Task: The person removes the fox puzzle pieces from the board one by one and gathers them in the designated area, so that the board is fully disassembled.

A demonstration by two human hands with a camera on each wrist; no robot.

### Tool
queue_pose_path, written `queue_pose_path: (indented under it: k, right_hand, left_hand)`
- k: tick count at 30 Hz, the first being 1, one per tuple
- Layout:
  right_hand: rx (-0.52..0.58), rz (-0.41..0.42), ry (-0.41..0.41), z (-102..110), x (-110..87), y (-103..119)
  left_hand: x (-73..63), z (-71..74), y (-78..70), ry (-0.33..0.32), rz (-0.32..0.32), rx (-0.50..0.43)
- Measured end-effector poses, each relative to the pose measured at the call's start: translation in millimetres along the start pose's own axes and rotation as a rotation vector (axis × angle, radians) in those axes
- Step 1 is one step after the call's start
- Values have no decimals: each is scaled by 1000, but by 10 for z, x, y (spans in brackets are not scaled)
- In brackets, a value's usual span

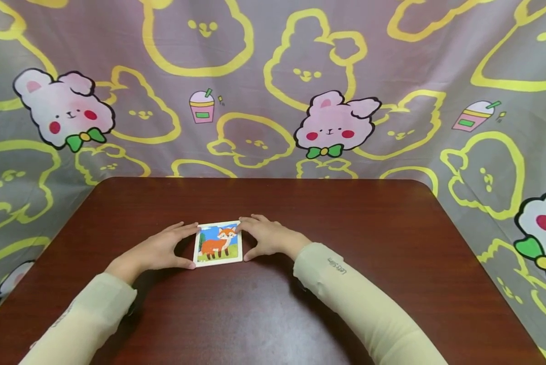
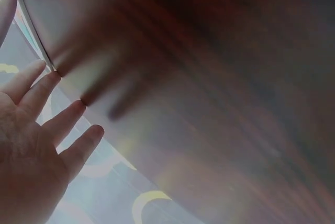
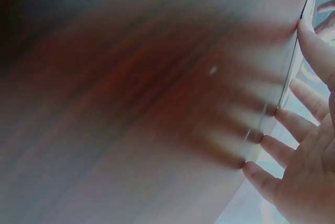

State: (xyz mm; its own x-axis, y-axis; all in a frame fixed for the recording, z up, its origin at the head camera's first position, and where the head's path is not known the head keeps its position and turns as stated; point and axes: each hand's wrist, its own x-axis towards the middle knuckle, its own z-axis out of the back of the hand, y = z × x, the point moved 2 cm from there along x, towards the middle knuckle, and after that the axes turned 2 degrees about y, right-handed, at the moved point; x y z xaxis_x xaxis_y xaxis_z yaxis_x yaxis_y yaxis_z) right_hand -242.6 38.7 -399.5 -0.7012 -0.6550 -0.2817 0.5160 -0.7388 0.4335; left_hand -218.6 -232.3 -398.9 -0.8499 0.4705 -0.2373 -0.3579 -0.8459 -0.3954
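Observation:
A square picture board [image 1: 218, 243] with a white border lies flat on the table; it shows an orange fox on grass under a blue sky. At its left side is my left hand [image 1: 162, 249], fingers spread and fairly straight, with the fingertips at the top left corner and the thumb near the bottom left one. My right hand [image 1: 268, 236] is at the opposite side. Its index finger overlaps the top right corner, and the thumb lies by the lower right edge. In the wrist views, the board [image 2: 35, 30] appears edge-on beside the extended fingers [image 3: 298, 124].
The dark reddish-brown wooden table [image 1: 346, 223] has rounded far corners and a glossy reflection near the front. Behind and beside it hangs a grey-pink curtain [image 1: 254, 91] printed with yellow outlines, bunny faces and drink cups. Light sleeves [image 1: 368, 299] cover both forearms.

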Motion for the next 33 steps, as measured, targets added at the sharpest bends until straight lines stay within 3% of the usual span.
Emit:
queue_pose_path:
  k: [21, 33]
  right_hand:
    - [13, -30, -43, 49, -239, -275]
    - [-43, -52, -57, 49, -462, -466]
  left_hand:
    - [246, -88, -277, 17, -23, 83]
    - [352, -125, -542, 36, -60, 117]
